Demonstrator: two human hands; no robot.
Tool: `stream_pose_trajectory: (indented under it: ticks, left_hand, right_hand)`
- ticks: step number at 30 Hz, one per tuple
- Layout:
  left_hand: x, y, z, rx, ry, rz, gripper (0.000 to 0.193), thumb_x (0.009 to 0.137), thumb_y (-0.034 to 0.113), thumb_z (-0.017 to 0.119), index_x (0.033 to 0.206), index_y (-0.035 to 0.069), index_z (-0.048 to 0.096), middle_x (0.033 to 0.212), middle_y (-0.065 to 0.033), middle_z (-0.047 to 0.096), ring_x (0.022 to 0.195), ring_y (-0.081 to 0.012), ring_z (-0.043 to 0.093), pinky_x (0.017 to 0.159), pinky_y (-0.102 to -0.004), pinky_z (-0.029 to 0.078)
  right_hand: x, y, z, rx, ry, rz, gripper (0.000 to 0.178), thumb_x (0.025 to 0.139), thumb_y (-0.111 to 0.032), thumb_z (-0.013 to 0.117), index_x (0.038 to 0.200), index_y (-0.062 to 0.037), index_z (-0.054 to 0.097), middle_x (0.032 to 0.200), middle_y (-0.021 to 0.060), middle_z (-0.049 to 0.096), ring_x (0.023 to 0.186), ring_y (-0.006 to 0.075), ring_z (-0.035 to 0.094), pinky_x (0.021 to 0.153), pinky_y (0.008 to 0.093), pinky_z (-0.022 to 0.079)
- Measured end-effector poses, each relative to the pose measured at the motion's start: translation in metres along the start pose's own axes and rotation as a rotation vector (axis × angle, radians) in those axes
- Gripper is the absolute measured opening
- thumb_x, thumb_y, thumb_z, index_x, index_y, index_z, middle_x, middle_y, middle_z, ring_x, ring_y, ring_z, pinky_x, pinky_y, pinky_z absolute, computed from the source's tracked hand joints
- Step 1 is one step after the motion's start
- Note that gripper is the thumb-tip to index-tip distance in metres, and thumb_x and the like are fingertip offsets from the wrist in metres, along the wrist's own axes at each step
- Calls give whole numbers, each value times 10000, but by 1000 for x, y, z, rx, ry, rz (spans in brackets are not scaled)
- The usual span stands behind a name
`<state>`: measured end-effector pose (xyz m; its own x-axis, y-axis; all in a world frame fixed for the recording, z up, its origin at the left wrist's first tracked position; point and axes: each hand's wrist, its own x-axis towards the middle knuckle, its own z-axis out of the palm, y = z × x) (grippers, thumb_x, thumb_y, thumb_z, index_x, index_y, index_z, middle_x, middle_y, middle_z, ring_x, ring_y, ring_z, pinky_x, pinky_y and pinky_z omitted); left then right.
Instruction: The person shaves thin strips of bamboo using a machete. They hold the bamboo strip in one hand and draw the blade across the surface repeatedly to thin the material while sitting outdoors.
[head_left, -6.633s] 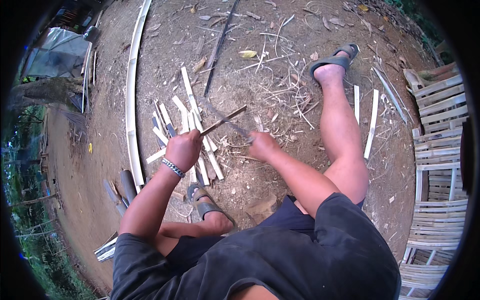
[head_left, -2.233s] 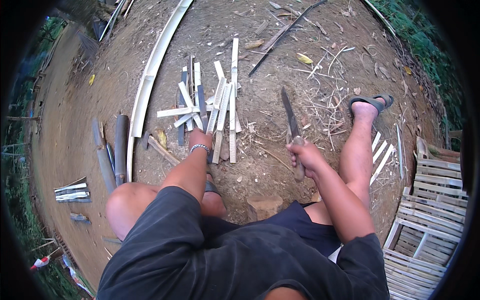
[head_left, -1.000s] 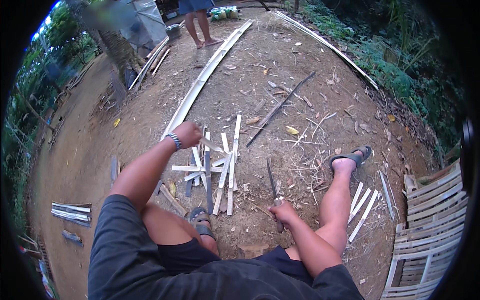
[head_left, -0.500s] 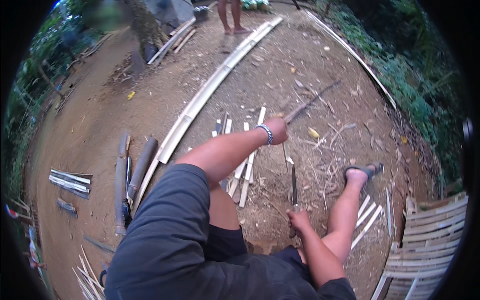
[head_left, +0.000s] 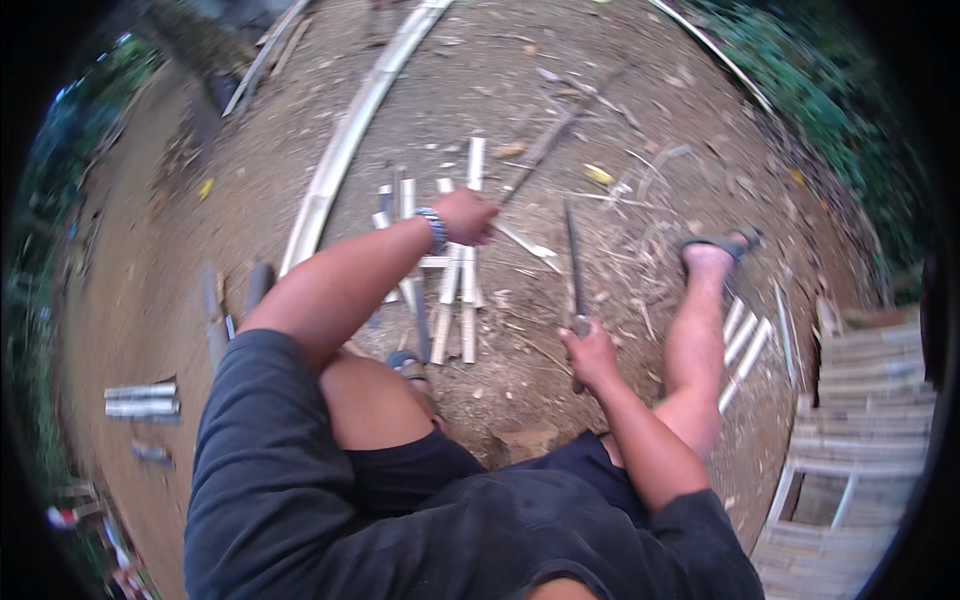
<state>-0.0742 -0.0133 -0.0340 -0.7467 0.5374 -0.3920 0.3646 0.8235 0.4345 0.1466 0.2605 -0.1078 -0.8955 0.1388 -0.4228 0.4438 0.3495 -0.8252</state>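
My left hand (head_left: pixel 465 217), a bracelet on its wrist, is closed round one end of a short, pale bamboo strip (head_left: pixel 528 247). The strip's far end points right, toward the knife. My right hand (head_left: pixel 592 355) grips the handle of a long, dark-bladed knife (head_left: pixel 574 255), its blade pointing away from me, apart from the strip. Beneath and beside my left hand, several pale bamboo strips (head_left: pixel 468 335) lie across each other on the ground. A dark stick (head_left: pixel 550 140) stretches away just beyond that hand; motion blur softens its outline.
A long split bamboo length (head_left: pixel 345 145) runs away at the left. More strips (head_left: pixel 741 350) lie beside my right leg. A bamboo slat platform (head_left: pixel 860 440) stands at the right. Short bamboo pieces (head_left: pixel 142 402) lie far left. Shavings and a yellow fruit (head_left: pixel 598 175) dot the dirt.
My left hand has moved left with the bamboo strip, away from the knife and over the strip pile. My right hand keeps hold of the knife. The view has tilted downward.
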Motion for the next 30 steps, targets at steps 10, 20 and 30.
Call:
stream_pose_trajectory:
  ticks: [10, 20, 30]
  left_hand:
    - [24, 26, 53, 94, 98, 9, 265, 822, 201, 574, 908, 48, 772, 956, -198, 730, 932, -362, 698, 831, -445, 551]
    - [24, 97, 25, 461, -51, 233, 249, 850, 216, 674, 1042, 88, 768, 1100, -133, 732, 1023, -294, 695, 869, -415, 551]
    - [3, 94, 27, 279, 37, 47, 219, 806, 195, 700, 949, 44, 768, 966, -153, 748, 923, -312, 716, 832, -416, 562]
  right_hand:
    - [-6, -16, 50, 169, -113, -166, 335, 934, -119, 657, 1207, -29, 484, 691, 17, 520, 531, 116, 483, 482, 282, 409]
    - [30, 19, 26, 56, -110, -140, 184, 906, -78, 587, 1047, -52, 472, 697, 20, 459, 498, 120, 454, 453, 285, 399]
    - [12, 10, 19, 161, -258, -33, 268, 906, -158, 645, 1091, -75, 469, 599, 62, 458, 461, 200, 419, 413, 370, 356]
